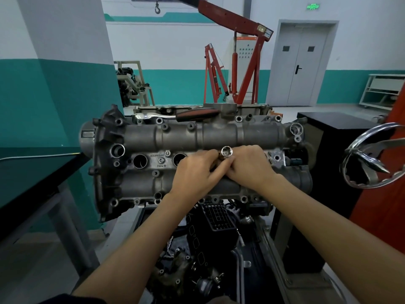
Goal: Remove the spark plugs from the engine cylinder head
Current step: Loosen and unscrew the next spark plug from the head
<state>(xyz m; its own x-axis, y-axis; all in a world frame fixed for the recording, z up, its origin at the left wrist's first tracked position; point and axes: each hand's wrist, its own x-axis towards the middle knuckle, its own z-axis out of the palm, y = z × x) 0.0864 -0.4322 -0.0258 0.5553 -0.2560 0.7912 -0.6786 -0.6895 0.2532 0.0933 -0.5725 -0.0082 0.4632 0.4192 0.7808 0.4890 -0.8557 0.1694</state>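
Both hands meet over the middle of the grey cast-aluminium cylinder head cover (197,137), which lies lengthwise across the stand in front of the person. The right hand (247,165) has its fingers curled round the shank of a bright chrome spark plug socket (225,151), whose open upper end faces up just above the knuckles; the left hand (197,170) closes in from the other side, its fingertips pinching something small and brownish at the socket's lower part, though what that is cannot be made out. Working it by hand probably means the plug is already loose or is being freed from the socket. No spark plug itself is plainly visible; if one is there, it is hidden between the fingers or inside the socket. To the left of the left hand two round dark plug wells (140,161) stand open. Beyond both hands, on the far edge of the head, lies the chrome ratchet with a black-and-red handle (175,116), likely set there to stay within reach. A red engine hoist (238,62) stands well beyond.
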